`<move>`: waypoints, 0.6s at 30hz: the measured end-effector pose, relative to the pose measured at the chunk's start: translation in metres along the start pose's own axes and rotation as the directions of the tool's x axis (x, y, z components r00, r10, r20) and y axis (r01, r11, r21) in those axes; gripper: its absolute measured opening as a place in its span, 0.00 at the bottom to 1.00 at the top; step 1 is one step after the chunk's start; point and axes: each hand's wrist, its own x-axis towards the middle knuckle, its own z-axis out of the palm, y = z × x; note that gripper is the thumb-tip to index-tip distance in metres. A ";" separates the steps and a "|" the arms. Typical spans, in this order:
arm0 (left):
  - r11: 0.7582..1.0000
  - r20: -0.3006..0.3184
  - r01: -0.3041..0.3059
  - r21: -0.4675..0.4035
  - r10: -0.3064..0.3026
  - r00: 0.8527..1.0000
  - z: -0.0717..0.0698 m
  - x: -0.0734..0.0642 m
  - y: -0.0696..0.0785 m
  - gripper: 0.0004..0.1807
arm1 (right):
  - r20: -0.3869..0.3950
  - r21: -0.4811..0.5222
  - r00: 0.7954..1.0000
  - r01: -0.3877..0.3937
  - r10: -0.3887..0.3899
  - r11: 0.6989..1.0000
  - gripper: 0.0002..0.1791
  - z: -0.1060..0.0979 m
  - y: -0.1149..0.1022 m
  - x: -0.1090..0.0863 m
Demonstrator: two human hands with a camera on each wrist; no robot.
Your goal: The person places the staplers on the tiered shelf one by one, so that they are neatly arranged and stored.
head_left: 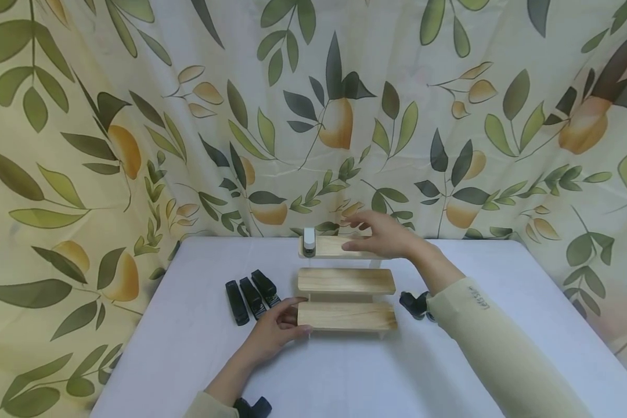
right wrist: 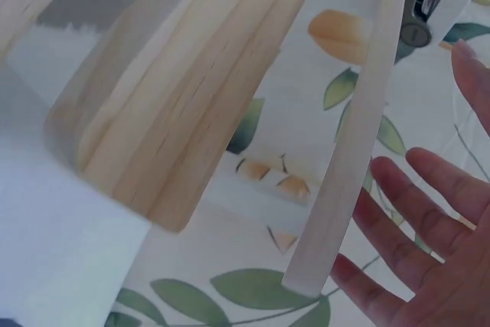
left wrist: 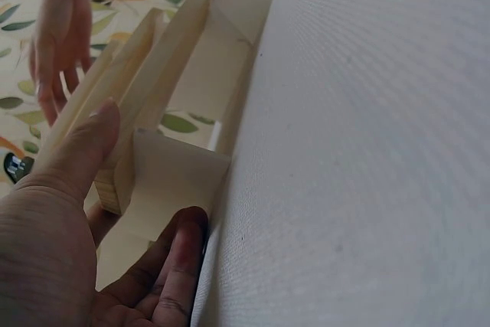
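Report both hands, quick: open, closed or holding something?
Left hand: holding the three-tier wooden stand at its bottom left end.
Right hand: open, holding nothing, fingers spread by the top tier.

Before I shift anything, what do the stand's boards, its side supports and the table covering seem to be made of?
Boards: pale wood, smooth, seemingly unpainted; grain lines run along them.
Side supports: possibly plastic sheet, white and flat with a dull look; I can't rule out another material.
Table covering: probably matte white cloth; a fine weave-like texture shows up close.
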 end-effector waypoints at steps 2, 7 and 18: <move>1.000 -0.001 0.000 0.001 0.000 1.000 0.000 0.000 0.000 0.35 | -0.002 -0.012 1.000 -0.006 0.006 1.000 0.40 -0.001 0.003 -0.002; 1.000 -0.005 -0.003 0.008 0.003 1.000 0.000 0.001 0.000 0.35 | -0.007 -0.016 1.000 -0.031 0.030 0.999 0.39 -0.005 0.009 -0.007; 1.000 -0.006 -0.014 -0.011 0.014 1.000 0.000 -0.001 0.003 0.35 | -0.022 -0.059 0.996 -0.082 0.081 0.995 0.39 -0.013 0.022 -0.021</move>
